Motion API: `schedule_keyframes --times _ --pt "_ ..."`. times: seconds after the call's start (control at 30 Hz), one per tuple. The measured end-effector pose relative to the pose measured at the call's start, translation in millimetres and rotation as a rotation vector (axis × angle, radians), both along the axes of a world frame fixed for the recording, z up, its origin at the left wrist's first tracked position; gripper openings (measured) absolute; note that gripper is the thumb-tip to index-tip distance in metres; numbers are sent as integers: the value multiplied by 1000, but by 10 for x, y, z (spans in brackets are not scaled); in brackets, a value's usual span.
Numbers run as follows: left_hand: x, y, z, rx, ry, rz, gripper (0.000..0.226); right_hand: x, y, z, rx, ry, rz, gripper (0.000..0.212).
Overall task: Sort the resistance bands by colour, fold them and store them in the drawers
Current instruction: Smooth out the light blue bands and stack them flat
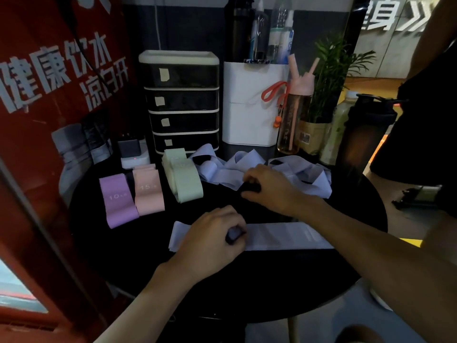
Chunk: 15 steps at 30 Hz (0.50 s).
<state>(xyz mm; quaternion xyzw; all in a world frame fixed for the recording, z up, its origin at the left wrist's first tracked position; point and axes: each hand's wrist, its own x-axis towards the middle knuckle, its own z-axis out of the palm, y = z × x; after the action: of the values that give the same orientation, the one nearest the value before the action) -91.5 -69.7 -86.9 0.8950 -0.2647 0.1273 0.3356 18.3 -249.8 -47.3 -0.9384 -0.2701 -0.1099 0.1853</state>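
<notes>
Pinching the pale band (279,235) with our left hand (212,233), right hand (267,186) curled round a dark thing (251,188), we risk dragging the tangled heap (296,174) over the green stack (184,177)

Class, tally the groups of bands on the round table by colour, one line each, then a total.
Purple group: 1
Pink group: 1
Green group: 1
Pale lilac: 2, the loose heap and the flat band pinched by the left hand
Total: 5
The right hand grips something dark, uncounted.
</notes>
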Motion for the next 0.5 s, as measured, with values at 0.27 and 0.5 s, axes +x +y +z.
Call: schedule_keyframes --times 0.27,0.5 --pt "9 12 -7 4 -28 2 7 441 432 -114 107 120 -156 42" --pt "0 6 4 5 -19 19 10 273 257 13 300 193 -1 35"
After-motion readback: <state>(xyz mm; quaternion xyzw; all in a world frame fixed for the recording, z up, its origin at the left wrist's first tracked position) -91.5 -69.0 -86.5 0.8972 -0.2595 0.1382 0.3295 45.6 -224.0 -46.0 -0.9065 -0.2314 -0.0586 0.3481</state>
